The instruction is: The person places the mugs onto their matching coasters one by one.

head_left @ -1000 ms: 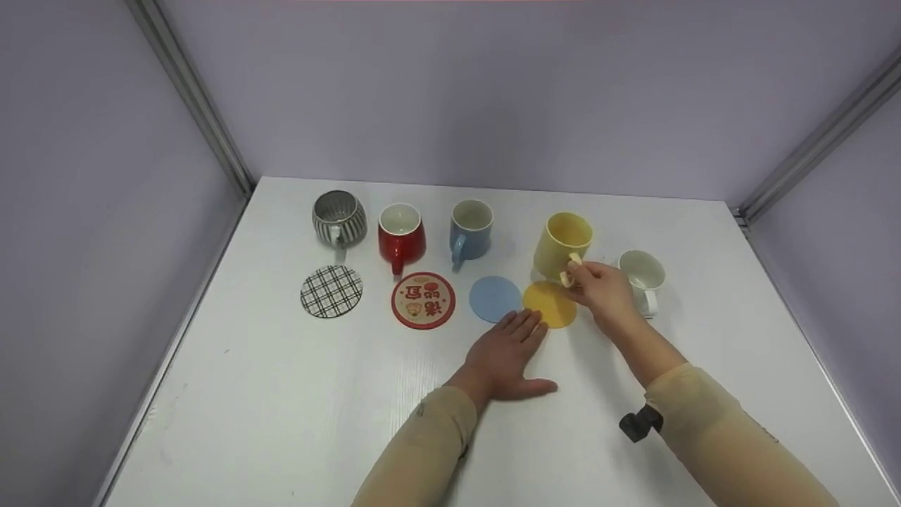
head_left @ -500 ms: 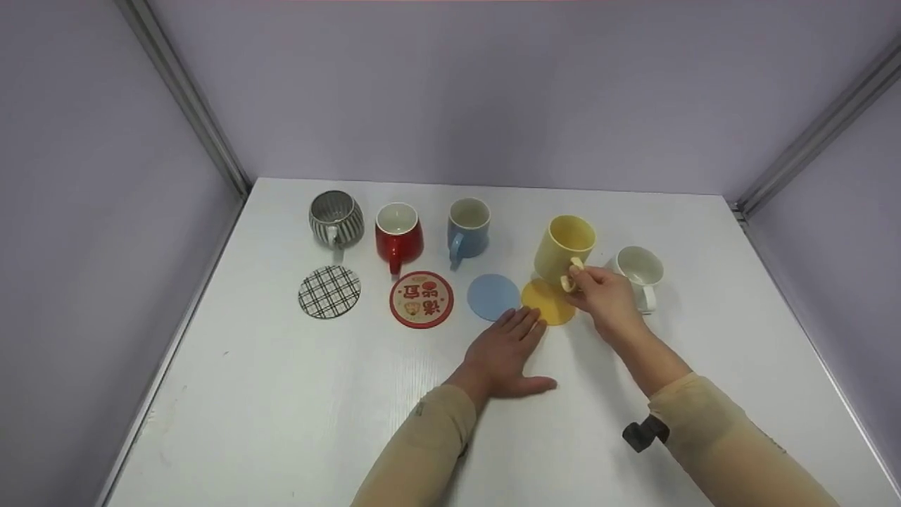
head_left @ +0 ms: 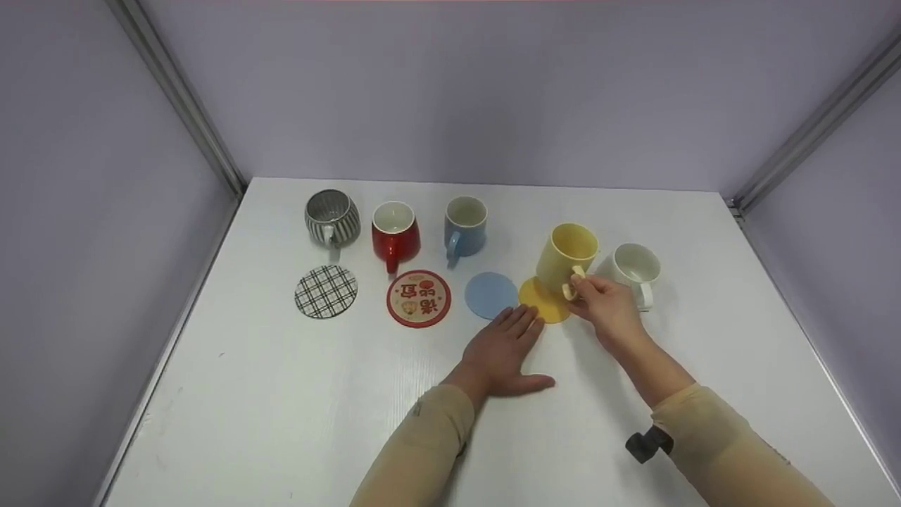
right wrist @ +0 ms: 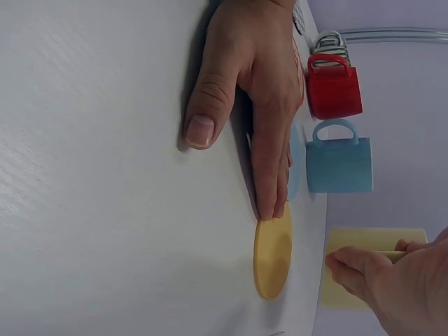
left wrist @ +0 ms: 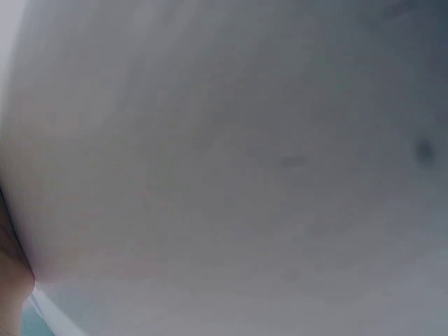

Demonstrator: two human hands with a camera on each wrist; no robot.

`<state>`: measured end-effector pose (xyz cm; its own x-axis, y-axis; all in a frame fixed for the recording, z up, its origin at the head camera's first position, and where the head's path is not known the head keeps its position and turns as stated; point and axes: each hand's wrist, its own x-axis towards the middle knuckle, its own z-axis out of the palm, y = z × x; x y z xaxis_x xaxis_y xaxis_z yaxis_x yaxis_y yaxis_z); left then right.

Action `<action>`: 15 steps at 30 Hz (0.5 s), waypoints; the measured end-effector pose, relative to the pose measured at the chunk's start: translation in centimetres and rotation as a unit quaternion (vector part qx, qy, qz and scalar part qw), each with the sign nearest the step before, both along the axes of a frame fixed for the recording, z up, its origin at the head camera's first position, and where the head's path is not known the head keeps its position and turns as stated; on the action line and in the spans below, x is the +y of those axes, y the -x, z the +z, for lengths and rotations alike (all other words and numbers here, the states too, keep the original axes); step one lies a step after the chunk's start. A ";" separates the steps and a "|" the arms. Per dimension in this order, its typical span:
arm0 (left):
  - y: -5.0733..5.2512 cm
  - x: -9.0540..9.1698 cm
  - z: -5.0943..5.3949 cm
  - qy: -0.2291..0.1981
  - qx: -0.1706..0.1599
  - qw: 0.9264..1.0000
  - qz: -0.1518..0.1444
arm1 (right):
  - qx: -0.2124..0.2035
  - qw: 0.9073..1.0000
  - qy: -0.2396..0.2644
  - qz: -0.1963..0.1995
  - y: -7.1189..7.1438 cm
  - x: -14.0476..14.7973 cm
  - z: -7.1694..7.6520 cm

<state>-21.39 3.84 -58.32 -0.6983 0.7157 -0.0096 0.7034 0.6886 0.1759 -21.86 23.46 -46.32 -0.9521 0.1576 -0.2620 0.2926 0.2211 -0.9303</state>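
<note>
Above the far part of the yellow coaster: yellow mug, roughly upright, held clear of the bench by the right hand, fingers closed on its handle. Change over the last second: mug drawn nearer the person, hiding more of the coaster in the head view. Upshot: the two line up more closely; by the right wrist view, contact not yet made.

Left hand unmoved, laid flat, fingers straight, tips at the coaster's near-left edge, so that edge is occupied. White mug just beside the right hand; touching or not, cannot tell.

Leftward, mugs standing behind coasters: blue mug, blue coaster; red mug, red-rimmed coaster; striped mug, checked coaster. Left wrist view: mostly blurred grey.
</note>
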 end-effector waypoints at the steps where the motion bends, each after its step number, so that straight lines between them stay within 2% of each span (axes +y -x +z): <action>1: 0.0 0.0 0.0 0.000 -0.001 1.000 0.000 | 0.000 1.000 0.001 -0.001 -0.1 0.0 -0.1; 7: 0.1 -0.1 0.1 0.004 0.002 1.000 0.000 | 0.006 1.000 0.018 -0.010 -0.4 -0.1 -0.3; 15: 0.0 -0.2 0.1 0.001 -0.003 1.000 0.001 | -0.001 1.000 0.016 -0.004 -0.9 -0.1 -0.5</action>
<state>-21.39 3.67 -58.23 -0.6992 0.7147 -0.0156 0.7013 0.6900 0.1789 -20.93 23.36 -46.86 -0.9502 0.1561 -0.2698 0.2968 0.1886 -0.9361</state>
